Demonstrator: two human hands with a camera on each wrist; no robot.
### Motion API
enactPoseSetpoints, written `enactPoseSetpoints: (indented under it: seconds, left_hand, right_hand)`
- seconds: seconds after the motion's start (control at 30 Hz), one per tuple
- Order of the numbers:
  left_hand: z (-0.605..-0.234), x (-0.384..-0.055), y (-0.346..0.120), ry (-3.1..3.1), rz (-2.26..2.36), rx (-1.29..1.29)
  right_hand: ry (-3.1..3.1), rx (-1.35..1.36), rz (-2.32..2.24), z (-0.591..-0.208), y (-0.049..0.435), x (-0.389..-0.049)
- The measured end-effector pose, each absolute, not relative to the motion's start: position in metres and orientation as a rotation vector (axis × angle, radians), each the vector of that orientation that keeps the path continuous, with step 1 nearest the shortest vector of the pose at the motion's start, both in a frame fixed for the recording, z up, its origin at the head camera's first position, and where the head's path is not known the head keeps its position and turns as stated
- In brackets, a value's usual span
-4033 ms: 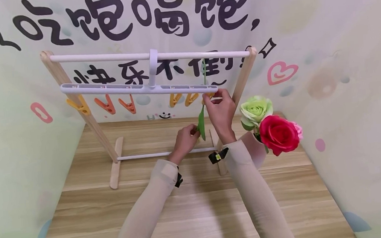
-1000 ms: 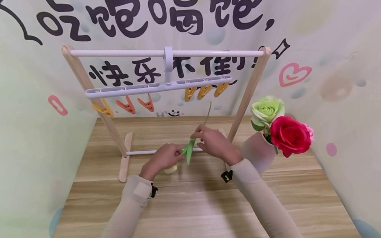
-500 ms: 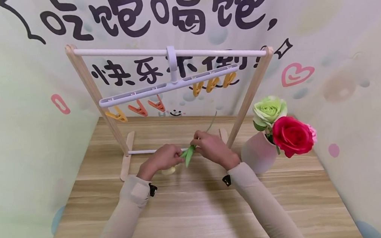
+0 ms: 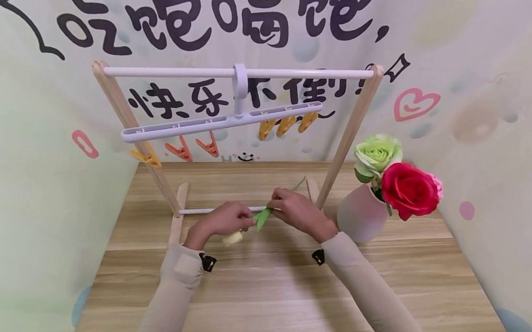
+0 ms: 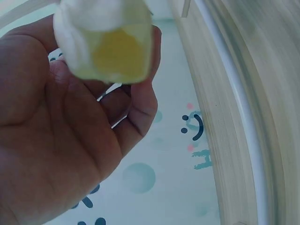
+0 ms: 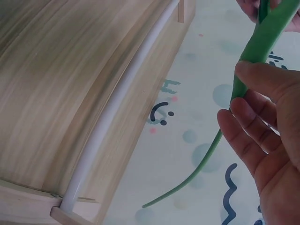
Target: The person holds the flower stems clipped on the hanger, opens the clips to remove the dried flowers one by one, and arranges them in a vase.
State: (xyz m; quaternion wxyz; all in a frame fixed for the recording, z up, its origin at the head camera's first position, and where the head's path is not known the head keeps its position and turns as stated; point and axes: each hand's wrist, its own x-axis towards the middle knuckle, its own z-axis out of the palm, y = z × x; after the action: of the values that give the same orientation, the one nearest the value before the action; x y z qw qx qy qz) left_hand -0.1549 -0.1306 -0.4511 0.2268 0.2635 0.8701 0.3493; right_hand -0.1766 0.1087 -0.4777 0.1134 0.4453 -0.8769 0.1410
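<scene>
A pale yellow tulip [image 4: 232, 238] with green leaves [image 4: 263, 219] lies sideways between the two hands, below the hanger. My left hand [image 4: 225, 219] pinches its stem near the bloom, and the bloom [image 5: 112, 51] fills the top of the left wrist view. My right hand [image 4: 296, 211] pinches the stem lower down, where the leaves join it. In the right wrist view the thin stem end [image 6: 187, 180] curves out past the right fingers [image 6: 243, 115]. Overhead hangs a lilac clip hanger [image 4: 186, 127] with orange clips [image 4: 180, 150] and yellow clips [image 4: 286, 126].
The hanger hooks over the white top bar [image 4: 305, 73] of a wooden stand [image 4: 350, 132]. A low white rod [image 4: 199, 211] crosses behind the hands. To the right, a pale vase [image 4: 360, 215] holds a red rose [image 4: 410, 190] and a green rose [image 4: 378, 155].
Four seconds ago the tulip was upside down at the hanger's right end, with my right hand at the clip there. Now both hands hold it lower, its stem end dipping; the hanger has swung.
</scene>
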Motion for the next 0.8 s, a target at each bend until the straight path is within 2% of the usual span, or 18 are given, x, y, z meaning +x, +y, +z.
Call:
enactPoseSetpoints:
  seconds: [0.37, 0.8]
  left_hand:
    - [-0.449, -0.153, -0.149, 2.507, 1.258, 0.398]
    - [-0.478, -0.149, -0.186, 2.879, 1.543, -0.142]
  right_hand:
    - [-2.554, 1.266, 0.565, -0.475, 0.119, -0.174]
    - [-2.476, 1.149, 0.763, -0.451, 0.127, -0.164]
